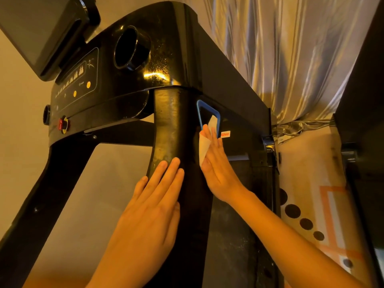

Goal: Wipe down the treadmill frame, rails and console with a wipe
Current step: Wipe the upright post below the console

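At the centre of the frame, the treadmill's black upright post (pixel 168 125) rises to the console (pixel 158 59). The person's left hand (pixel 153 200) lies flat and open on the front of the post, fingers straight and together. The right hand (pixel 216 163), just right of it, is also open, its straight fingers pressing a white wipe (pixel 203 146) against the post's right side, beside a blue-edged loop (pixel 200 109) and a small red-and-white label (pixel 225 134). A round cup holder (pixel 131 48) and a dark screen (pixel 35 32) sit at upper left; a silvery curtain (pixel 291 48) hangs at upper right.
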{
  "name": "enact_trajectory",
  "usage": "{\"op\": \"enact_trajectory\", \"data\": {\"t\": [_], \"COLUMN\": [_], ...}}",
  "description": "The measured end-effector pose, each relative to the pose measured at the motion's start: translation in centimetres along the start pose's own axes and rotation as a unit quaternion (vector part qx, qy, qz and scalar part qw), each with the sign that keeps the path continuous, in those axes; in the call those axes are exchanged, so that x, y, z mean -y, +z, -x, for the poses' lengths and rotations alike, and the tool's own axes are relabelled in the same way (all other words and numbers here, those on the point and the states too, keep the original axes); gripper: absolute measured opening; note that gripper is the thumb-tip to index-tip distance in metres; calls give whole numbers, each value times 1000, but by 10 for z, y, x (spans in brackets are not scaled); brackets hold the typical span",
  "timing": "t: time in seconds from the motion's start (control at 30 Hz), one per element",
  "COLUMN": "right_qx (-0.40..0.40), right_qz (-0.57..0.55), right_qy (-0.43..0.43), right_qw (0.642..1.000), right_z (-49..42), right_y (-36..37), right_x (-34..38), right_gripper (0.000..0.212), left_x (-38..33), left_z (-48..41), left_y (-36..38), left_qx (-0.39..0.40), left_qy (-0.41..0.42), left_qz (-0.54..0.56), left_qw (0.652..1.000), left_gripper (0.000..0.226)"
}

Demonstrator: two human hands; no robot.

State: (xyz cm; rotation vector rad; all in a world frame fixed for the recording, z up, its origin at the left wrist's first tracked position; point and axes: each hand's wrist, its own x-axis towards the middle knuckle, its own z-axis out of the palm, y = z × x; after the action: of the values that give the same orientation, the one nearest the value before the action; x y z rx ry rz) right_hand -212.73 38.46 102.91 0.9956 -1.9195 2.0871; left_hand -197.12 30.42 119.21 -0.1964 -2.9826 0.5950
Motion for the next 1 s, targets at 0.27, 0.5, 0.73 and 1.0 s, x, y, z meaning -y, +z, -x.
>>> {"op": "enact_trajectory", "data": {"t": [0.27, 0.5, 0.73, 1.0], "right_qx": [4, 32, 31, 37], "right_qz": [-31, -26, -11, 8], "right_qy": [41, 23, -21, -64], "right_qw": [999, 999, 999, 997], "right_z": [3, -3, -30, -40], "right_y": [-7, -23, -18, -17], "right_x": [-7, -15, 1, 12], "right_gripper": [58, 59, 58, 57], "left_x": [0, 0, 1, -1], "left_z": [1, 2, 0, 0], "left_y": [-2, 0, 1, 1], "left_qx": [15, 8, 6, -7], "left_qy": [-2, -4, 5, 14], "left_qz": [17, -4, -18, -46], "left_qw": [1000, 1000, 1000, 999], "left_gripper": [59, 59, 61, 61]}}
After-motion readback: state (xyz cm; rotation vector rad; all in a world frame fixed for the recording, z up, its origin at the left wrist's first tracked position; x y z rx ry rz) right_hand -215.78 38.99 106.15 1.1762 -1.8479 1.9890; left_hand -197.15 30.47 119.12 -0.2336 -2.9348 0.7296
